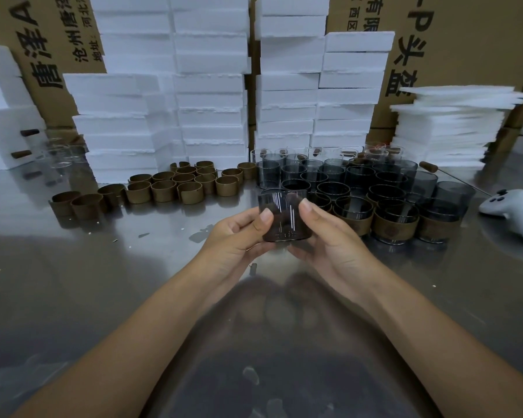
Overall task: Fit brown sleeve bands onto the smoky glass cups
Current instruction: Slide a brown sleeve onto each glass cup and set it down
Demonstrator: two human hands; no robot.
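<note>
While the left hand [236, 233] and the right hand [326, 236] grip one bare smoky glass cup [284, 215] above the counter [103, 282], fingers curled around its wall, the brown sleeve bands [163, 191] stand well apart at the left. I think one hand should hold the cup steady, and the band should slide on evenly, not tilted.

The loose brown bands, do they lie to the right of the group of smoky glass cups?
No, the loose brown bands lie on the table to the left of the smoky glass cups.
</note>
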